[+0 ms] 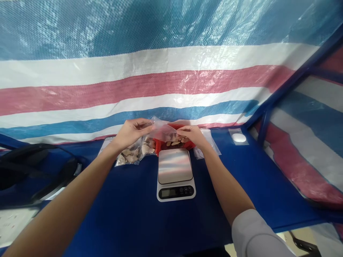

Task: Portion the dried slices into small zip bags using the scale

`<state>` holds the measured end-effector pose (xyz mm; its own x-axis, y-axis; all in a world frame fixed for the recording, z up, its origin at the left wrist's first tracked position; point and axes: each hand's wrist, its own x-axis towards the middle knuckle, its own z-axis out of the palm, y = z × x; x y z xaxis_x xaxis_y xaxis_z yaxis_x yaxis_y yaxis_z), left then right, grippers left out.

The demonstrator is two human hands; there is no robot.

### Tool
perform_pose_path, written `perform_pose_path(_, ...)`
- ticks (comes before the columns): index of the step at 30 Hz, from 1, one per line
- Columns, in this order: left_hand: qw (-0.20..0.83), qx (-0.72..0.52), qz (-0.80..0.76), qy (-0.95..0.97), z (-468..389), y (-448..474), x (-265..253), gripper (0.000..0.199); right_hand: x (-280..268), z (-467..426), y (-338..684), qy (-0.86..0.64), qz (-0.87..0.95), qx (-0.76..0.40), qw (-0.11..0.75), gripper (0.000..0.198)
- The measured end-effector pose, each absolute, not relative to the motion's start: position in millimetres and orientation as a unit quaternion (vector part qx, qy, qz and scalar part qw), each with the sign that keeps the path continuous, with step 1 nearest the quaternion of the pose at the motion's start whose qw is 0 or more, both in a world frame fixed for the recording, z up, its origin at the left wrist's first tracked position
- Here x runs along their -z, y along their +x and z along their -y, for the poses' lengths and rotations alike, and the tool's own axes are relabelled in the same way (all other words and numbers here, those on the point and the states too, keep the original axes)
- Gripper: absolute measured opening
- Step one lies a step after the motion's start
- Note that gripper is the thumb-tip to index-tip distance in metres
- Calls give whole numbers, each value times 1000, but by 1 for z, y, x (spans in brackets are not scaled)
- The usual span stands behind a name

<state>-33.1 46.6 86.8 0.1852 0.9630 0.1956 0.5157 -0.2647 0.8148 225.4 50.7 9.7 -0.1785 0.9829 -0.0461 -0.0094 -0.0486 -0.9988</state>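
A clear plastic bag (162, 130) is stretched between my two hands above a red bag. My left hand (134, 131) pinches its left edge between thumb and fingers. Its right edge is pinched in my right hand (191, 135). Under it lies the open red bag (160, 145), with pale brown dried slices (177, 142) inside. Below my left hand rest clear bags filled with similar slices (130, 156). Directly in front of the red bag stands a white digital kitchen scale (175, 169) with nothing on its shiny plate; its display shows no readable digits.
Flat clear bags (207, 142) lie right of the red bag. Farther right is a small bag with a white oval object (238, 137). Black headphones (61, 167) and a white power strip (16, 221) sit at the left. A striped tarp (150, 82) walls the blue table (128, 214).
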Motion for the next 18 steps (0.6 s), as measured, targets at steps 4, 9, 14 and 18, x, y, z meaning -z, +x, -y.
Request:
perform_pose_path(4,293,-385,-516,707,-41,-28,-87,39,-13,-46,223,-439,538,-547,468,27)
perform_pose_path(9,229,-411,-523,711,-38,-24,-86,37,-7,-44,218,-464,513,-547,472,28)
perform_pose_path(14,204,-414,-510,726,-40,-17,-87,32,-4,-36,212,-477,499,-560,458,29)
perform_pose_path(18,209,-430,-510,715,-43,-15,-85,28,-4,-30,215,-491,490,-556,459,29)
